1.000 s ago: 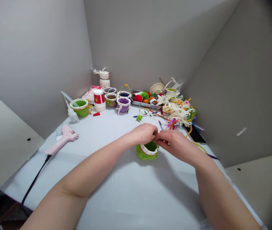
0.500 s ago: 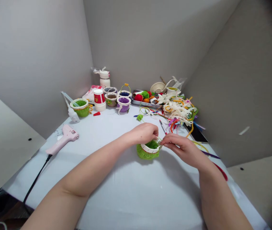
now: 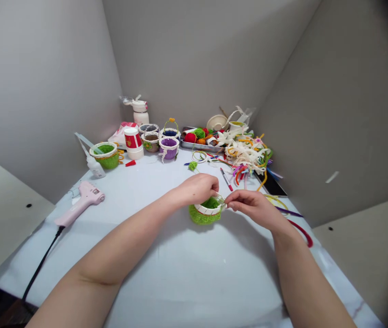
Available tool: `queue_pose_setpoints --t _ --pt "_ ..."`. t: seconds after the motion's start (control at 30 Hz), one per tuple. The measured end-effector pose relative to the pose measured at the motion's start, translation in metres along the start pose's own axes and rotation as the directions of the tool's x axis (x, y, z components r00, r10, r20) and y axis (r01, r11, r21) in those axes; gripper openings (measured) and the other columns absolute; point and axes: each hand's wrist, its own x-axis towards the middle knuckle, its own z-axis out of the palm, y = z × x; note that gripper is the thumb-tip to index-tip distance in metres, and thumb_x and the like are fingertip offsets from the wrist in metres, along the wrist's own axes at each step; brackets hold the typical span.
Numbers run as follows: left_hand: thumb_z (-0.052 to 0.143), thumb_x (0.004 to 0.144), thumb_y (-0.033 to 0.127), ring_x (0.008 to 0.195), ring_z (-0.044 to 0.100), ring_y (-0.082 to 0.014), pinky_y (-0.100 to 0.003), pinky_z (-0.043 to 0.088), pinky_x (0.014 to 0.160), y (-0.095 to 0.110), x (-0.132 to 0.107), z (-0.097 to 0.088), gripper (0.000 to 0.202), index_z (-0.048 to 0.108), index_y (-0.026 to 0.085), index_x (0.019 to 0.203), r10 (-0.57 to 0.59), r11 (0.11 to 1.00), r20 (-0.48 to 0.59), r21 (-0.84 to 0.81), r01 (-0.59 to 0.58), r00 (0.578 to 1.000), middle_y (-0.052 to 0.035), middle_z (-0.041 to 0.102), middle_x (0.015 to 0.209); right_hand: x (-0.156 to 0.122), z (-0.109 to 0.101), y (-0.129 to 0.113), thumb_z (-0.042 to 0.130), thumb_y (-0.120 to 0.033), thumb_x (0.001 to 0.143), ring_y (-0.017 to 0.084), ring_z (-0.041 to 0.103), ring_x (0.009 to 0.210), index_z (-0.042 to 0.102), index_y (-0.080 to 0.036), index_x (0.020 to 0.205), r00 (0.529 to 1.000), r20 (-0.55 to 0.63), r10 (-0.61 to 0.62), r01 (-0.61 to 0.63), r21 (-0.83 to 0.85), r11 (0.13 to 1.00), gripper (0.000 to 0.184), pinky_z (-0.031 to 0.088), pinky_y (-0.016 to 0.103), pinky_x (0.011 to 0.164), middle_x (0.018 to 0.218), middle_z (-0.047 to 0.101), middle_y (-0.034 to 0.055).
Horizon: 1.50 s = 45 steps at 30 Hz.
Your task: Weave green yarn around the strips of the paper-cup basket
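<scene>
Head view: pinching narrowly with right grip (image 3: 250,205) at the right edge of the green basket (image 3: 204,217); curling left grip (image 3: 198,188) over its far edge, hold hidden. Round, without clear long axis, just left of right grip, near both.

Left hand (image 3: 199,187) bare, small spot (image 3: 193,193) on its back, left forearm (image 3: 139,230) bare past a creased elbow (image 3: 100,279), right hand (image 3: 252,206) bare, right forearm (image 3: 298,269) tapering to the wrist (image 3: 280,228), bare as far as we see
</scene>
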Motion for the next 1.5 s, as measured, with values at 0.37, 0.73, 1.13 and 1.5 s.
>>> queue_pose_setpoints --t 0.37,0.73,1.13,1.5 --pt "0.059 0.079 0.021 0.075 0.058 -0.0147 -0.024 0.039 0.064 0.001 -0.001 -0.001 0.011 0.066 0.017 0.086 -0.012 1.000 0.014 0.020 0.012 1.000 -0.0024 0.069 0.084 0.003 0.002 0.003 0.062 -0.039 0.082 0.010 0.050 0.061 0.063 -0.016 0.089 0.999 0.040 0.030 -0.037 0.172 0.984 0.024 0.040 0.023 0.057 0.079 0.066 0.0033" --pt "0.060 0.079 0.023 0.073 0.058 -0.0147 -0.024 0.040 0.064 0.000 -0.001 -0.001 0.012 0.067 0.017 0.086 -0.003 1.000 0.011 0.029 0.003 1.000 -0.0025 0.068 0.081 0.004 0.003 0.003 0.063 -0.039 0.081 0.015 0.060 0.075 0.056 -0.018 0.091 0.997 0.069 0.036 -0.049 0.207 0.977 0.025 0.042 0.026 0.065 0.080 0.066 0.0028" --pt "0.058 0.080 0.025 0.072 0.057 -0.0148 -0.024 0.038 0.061 -0.004 0.001 0.001 0.012 0.065 0.017 0.084 0.014 0.999 0.002 0.051 -0.015 1.000 -0.0028 0.068 0.081 0.007 0.009 0.011 0.059 -0.038 0.085 0.015 0.060 0.076 0.054 -0.018 0.092 0.975 0.217 0.049 -0.089 0.178 0.980 0.022 0.042 0.026 0.070 0.079 0.067 0.0018" --pt "0.056 0.075 0.023 0.084 0.061 -0.0208 -0.027 0.041 0.066 0.002 -0.004 0.000 0.023 0.067 0.020 0.094 0.019 0.967 0.083 0.251 -0.040 0.996 -0.0067 0.069 0.093 0.009 0.013 0.013 0.055 -0.032 0.085 0.014 0.054 0.072 0.062 -0.016 0.089 0.994 0.112 0.014 -0.020 0.048 0.999 0.018 0.042 0.025 0.066 0.078 0.062 0.0017"
